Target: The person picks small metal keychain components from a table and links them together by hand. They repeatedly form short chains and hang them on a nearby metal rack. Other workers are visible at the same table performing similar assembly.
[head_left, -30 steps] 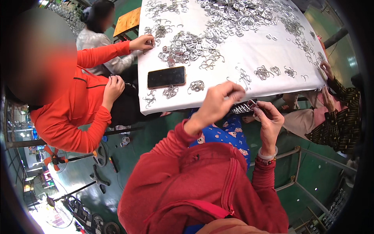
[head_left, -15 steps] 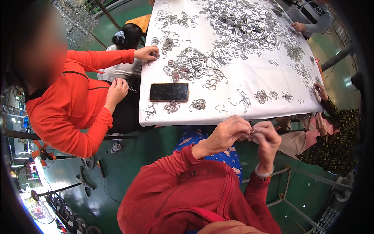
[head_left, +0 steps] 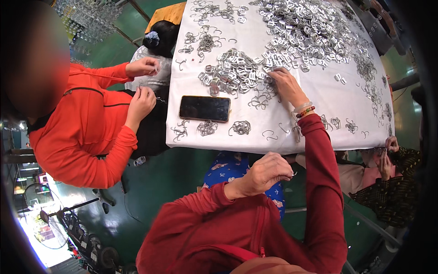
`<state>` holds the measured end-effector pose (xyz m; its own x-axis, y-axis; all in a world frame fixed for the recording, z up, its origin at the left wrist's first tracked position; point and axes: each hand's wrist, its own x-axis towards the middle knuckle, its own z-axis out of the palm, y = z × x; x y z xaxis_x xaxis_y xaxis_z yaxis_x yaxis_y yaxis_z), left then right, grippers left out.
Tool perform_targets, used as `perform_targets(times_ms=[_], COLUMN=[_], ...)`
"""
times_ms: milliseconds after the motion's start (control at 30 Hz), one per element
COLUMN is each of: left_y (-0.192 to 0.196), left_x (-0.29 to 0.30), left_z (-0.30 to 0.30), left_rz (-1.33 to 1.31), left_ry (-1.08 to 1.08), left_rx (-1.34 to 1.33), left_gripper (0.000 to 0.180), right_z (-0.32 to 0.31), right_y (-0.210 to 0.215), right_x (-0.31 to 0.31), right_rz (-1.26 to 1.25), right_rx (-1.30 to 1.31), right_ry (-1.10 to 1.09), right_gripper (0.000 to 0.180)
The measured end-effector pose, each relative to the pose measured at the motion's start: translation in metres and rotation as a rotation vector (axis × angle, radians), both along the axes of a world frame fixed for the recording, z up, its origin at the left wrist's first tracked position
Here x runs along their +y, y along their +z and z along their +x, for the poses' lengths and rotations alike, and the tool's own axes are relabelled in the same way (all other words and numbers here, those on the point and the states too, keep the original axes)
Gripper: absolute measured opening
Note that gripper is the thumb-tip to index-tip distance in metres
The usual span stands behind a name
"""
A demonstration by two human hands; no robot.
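Half a second after meeting, working separately: touching buckles (head_left: 235, 69) with right hand (head_left: 287, 86), cannot tell if grasping; pinching metal piece (head_left: 294, 174) with left hand (head_left: 268, 172).

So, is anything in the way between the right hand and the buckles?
Nothing visible is: the right hand is at the near edge of the buckles, though contact is unclear. The phone lies off to its left.

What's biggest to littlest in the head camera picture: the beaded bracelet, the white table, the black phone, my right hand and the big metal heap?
1. White table
2. Big metal heap
3. Black phone and right hand: too alike to rank
4. Beaded bracelet
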<state>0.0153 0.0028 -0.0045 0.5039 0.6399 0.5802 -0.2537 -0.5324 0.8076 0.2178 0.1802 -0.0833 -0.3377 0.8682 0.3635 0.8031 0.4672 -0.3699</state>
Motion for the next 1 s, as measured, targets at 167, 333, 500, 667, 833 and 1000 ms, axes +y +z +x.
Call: perform_targets(times_ms=[167, 333, 500, 667, 833, 1000], left_y=[-0.004, -0.011, -0.019, -0.017, -0.014, -0.017], left_x=[0.002, 0.000, -0.004, 0.000, 0.004, 0.004], left_z=[0.000, 0.003, 0.008, 0.017, 0.025, 0.022], left_rz=[-0.047, -0.046, -0.201, -0.127, 0.009, -0.049], left_ry=[-0.034, -0.047, 0.004, 0.000, 0.016, 0.027], left_rx=[0.013, 0.003, 0.022, 0.080, 0.116, 0.132], left_gripper=[0.022, 0.019, 0.013, 0.012, 0.014, 0.024], right_z=[0.009, 0.013, -0.003, -0.031, -0.042, -0.047], right_y=[-0.001, 0.033, 0.079, 0.113, 0.117, 0.111], right_x=[-0.021, -0.084, -0.183, -0.248, -0.254, -0.257], right_rz=[0.044, -0.337, -0.389, -0.356, -0.118, -0.061], right_rx=[0.259, 0.973, 1.066, 1.205, 1.109, 1.212], right_ry=[-0.202, -0.405, -0.426, -0.430, -0.426, -0.446], right_gripper=[0.032, 0.028, 0.027, 0.024, 0.016, 0.016])
